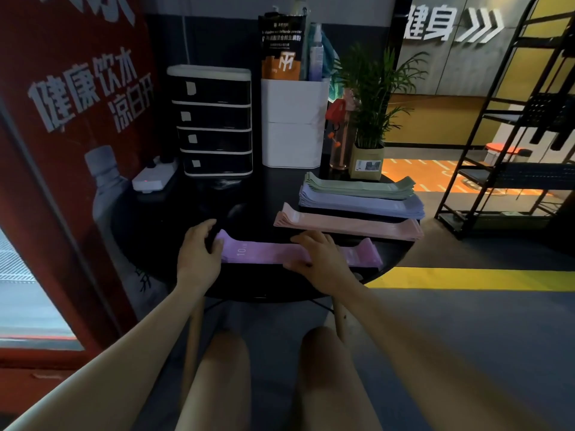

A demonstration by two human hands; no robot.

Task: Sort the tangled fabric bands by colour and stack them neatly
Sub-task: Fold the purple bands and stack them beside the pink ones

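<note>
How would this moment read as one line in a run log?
left hand: at purple stack's end | right hand: flat on it | pink, lavender, green stacks: sorted
</note>
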